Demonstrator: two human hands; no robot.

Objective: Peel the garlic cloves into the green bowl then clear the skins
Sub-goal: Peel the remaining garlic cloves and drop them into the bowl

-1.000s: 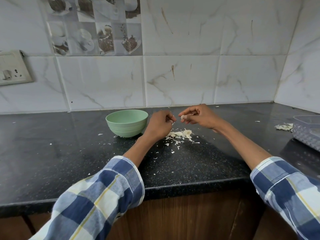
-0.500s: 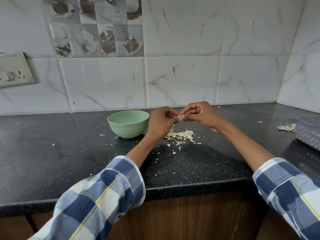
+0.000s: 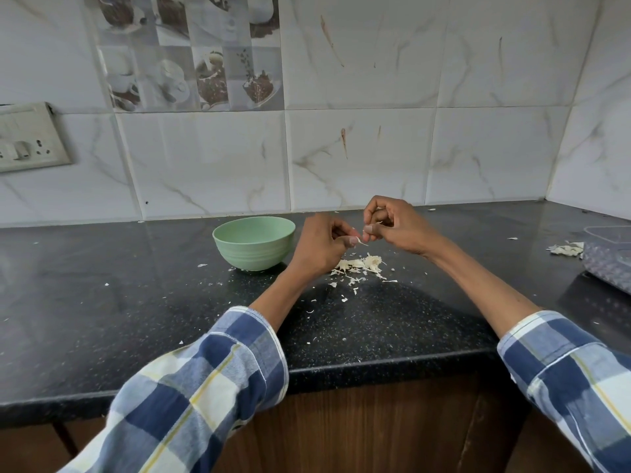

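Observation:
The green bowl point(image 3: 254, 242) stands on the black counter point(image 3: 102, 302), just left of my hands. A pile of pale garlic skins point(image 3: 362, 264) lies to its right. My left hand point(image 3: 321, 249) and my right hand point(image 3: 397, 227) meet fingertip to fingertip above that pile. A thin strip of garlic skin point(image 3: 361, 242) sticks out between my left thumb and finger. The fingers of my right hand curl round a garlic clove, which is almost entirely hidden. The bowl's inside is out of sight from this angle.
A grey patterned plastic container point(image 3: 607, 261) sits at the right edge, with more skins point(image 3: 566, 249) beside it. Small skin flakes are scattered over the counter. A switchboard point(image 3: 27, 138) hangs on the tiled wall at the left. The counter's front edge point(image 3: 375, 367) is near my sleeves.
My hands were slightly apart a second ago and have since come together. They now sit a little higher, with a strip of skin pulled out between them.

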